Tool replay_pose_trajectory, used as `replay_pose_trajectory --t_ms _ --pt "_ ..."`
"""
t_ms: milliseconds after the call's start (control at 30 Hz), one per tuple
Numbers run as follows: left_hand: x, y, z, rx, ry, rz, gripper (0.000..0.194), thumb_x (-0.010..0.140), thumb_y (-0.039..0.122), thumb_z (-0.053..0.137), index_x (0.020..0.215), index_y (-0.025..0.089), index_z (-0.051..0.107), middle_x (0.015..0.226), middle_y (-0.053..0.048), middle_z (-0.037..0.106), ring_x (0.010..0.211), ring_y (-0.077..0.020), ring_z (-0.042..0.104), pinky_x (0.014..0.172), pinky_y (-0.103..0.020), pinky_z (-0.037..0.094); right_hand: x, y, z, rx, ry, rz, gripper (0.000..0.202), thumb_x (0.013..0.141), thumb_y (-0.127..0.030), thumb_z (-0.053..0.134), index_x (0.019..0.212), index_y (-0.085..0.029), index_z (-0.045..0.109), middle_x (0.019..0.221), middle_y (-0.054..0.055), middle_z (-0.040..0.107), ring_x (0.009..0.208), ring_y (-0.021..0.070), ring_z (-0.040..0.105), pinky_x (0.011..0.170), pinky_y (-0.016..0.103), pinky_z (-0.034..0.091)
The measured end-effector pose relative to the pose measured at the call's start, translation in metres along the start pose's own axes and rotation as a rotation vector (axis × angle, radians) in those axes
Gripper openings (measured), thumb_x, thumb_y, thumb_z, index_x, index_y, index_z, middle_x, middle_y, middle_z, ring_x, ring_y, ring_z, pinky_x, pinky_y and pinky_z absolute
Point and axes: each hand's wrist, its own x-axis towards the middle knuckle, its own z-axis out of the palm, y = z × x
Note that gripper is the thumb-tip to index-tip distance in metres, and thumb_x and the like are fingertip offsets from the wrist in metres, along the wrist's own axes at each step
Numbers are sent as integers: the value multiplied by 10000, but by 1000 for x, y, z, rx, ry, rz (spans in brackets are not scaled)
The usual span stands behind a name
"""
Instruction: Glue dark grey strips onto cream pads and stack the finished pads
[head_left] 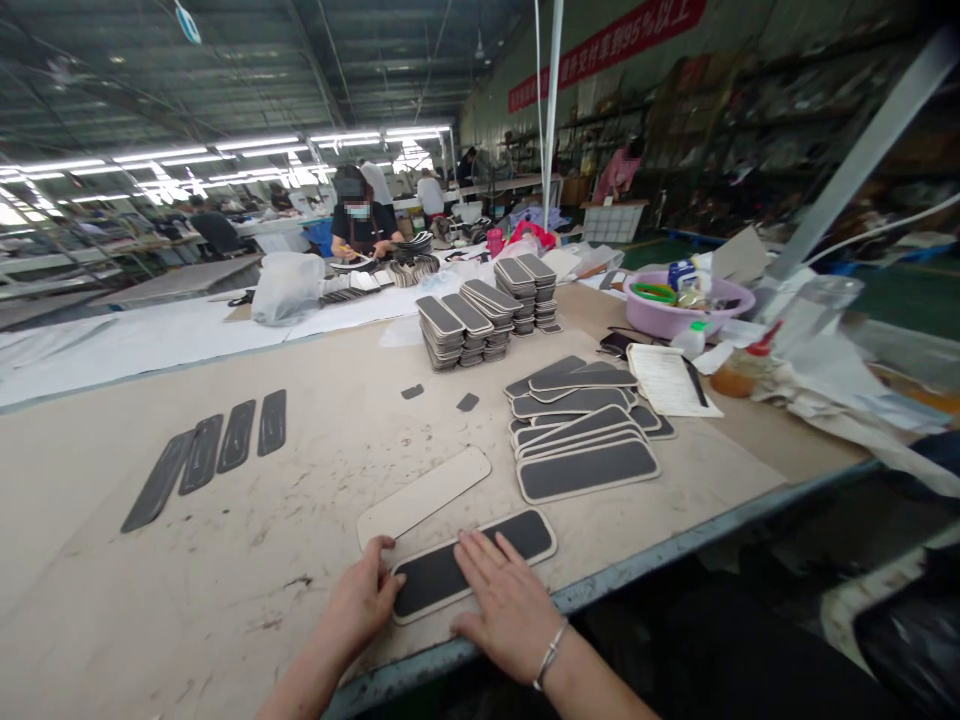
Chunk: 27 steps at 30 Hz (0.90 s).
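Observation:
A long dark panel with a pale rim (525, 536) lies near the table's front edge. My right hand (501, 598) rests flat on its middle, fingers stretched out, holding nothing. At the panel's left end is my left hand (361, 592), its thumb on the dark surface and its fingers curled at the edge; whether it grips the panel is unclear. Just behind lies a plain pale strip (427, 492), close to my left fingertips. Several dark-faced panels (589, 470) overlap in a loose pile to the right. Shiny dark strips (235, 436) lie at the left.
Neat stacks of panels (480, 322) stand farther back. At the right are a purple basin (667, 322), a notepad (664, 378) and a bottle of amber liquid (739, 372). Across the table a person (360, 222) handles dark pieces. A metal edge (615, 578) borders the table.

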Motion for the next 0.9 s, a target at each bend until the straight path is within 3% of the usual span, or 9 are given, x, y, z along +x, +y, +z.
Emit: replay_pose_trajectory --t_ms 200,333,433,500,600,700,800,900 --pt "-5 1 3 -50 78 -45 295 822 203 473 1097 169 373 644 37 582 655 -159 584 605 -237 373 -37 69 -11 -226 72 198 639 901 -508 328 1430 -178 187 1498 52 171 1372 207 163 1108 459 189" --pt "-18 0 6 -73 221 -12 234 866 200 402 1095 163 428 748 -14 619 751 -171 609 683 -263 431 -41 80 -5 -304 142 187 639 899 -515 324 1423 -166 213 1482 65 237 1359 218 208 1088 474 233" --pt "-36 15 13 -52 370 113 295 908 220 318 1145 150 479 1068 -107 613 1026 -192 569 892 -309 431 -40 78 -1 -335 178 163 643 894 -526 331 1418 -166 239 1470 68 271 1355 225 220 1077 471 252" --pt "-46 39 22 -1 323 303 395 918 281 328 1275 142 424 1317 -128 484 1241 -219 421 1035 -352 344 -41 79 2 -358 195 145 645 889 -528 339 1418 -171 245 1468 68 276 1354 232 224 1073 476 253" --pt "-50 83 39 98 91 585 651 888 473 382 1405 101 251 1491 -143 221 1382 -286 138 1121 -456 189 -42 85 6 -398 223 109 671 875 -534 356 1421 -161 238 1463 74 286 1347 244 241 1060 492 261" --pt "-41 105 48 123 -18 664 749 889 575 271 1432 71 160 1499 -162 162 1393 -282 55 1128 -478 124 -43 92 10 -424 241 77 691 864 -541 365 1423 -157 235 1460 78 291 1339 252 260 1049 493 273" --pt "-35 87 41 169 -53 675 731 896 576 239 1439 96 143 1501 -148 156 1395 -257 49 1133 -462 83 -43 93 12 -420 246 78 685 859 -536 374 1423 -171 242 1455 77 304 1332 257 276 1054 493 268" --pt "-35 44 24 245 -61 597 716 888 546 335 1445 144 132 1511 -123 118 1393 -259 72 1131 -459 79 -42 90 10 -404 235 89 667 863 -519 377 1421 -178 249 1455 75 308 1332 254 277 1062 486 263"
